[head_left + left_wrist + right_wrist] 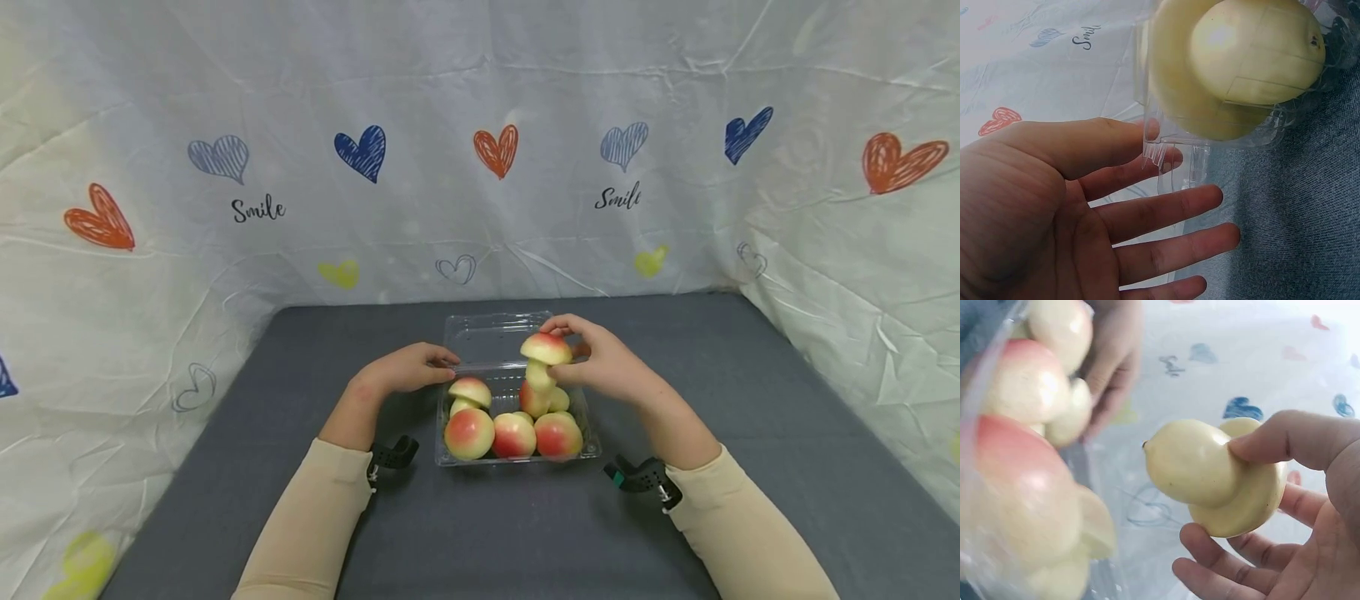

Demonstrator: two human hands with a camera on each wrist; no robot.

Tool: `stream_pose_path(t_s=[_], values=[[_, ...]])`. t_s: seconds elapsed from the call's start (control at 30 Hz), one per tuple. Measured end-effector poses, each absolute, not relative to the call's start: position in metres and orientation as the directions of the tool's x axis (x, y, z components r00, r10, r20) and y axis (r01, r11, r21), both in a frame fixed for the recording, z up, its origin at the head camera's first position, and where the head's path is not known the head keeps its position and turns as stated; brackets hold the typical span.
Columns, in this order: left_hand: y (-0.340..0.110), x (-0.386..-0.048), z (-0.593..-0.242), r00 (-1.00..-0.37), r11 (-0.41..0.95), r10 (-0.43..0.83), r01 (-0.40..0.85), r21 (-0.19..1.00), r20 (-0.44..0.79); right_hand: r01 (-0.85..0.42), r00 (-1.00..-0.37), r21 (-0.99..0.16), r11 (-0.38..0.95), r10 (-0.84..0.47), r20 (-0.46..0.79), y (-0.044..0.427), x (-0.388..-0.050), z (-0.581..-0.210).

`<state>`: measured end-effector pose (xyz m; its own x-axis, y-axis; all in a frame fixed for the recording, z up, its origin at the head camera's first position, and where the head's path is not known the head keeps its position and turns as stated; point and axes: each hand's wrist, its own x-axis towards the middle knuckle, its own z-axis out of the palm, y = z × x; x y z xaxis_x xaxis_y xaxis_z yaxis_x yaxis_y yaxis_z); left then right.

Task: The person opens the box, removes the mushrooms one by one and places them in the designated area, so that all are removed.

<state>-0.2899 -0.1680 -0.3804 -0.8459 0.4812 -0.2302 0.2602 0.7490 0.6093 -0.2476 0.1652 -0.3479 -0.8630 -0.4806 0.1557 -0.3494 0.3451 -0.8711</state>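
My right hand [603,358] holds an artificial mushroom [546,348] with a red-and-yellow cap and a pale stem, above the right half of a clear plastic box [517,461]. In the right wrist view its thumb presses the pale yellow stem side, with the fingers under the cap. At the box's back left corner is my left hand [405,368]. Its thumb and index finger pinch the clear rim in the left wrist view, while the other fingers [1172,247] stretch out beside it. Several similar mushrooms [469,433] lie in the box.
The box's clear lid [491,337] lies folded back behind it. Everything stands on a dark grey cloth-covered table [495,533]. A white sheet [427,100] printed with hearts and "Smile" hangs around the back and sides. Dark straps [393,454] sit on both wrists.
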Motion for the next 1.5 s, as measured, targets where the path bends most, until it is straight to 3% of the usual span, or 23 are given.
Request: stream_pose_path(t_s=[0.67,1.07,1.5], values=[[-0.168,-0.289,-0.38,-0.848,0.751,0.481,0.267,0.604,-0.224,-0.247,-0.935,-0.844,0.476,-0.346,0.079,0.219,-0.25,-0.321],[-0.168,-0.29,-0.38,-0.852,0.761,0.472,0.264,0.593,-0.227,-0.26,-0.913,-0.776,0.575,-0.408,0.003,0.235,-0.251,-0.321],[-0.166,-0.288,-0.378,-0.854,0.761,0.461,0.239,0.602,-0.243,-0.26,-0.912,-0.705,0.661,-0.408,-0.046,0.237,-0.269,-0.346]])
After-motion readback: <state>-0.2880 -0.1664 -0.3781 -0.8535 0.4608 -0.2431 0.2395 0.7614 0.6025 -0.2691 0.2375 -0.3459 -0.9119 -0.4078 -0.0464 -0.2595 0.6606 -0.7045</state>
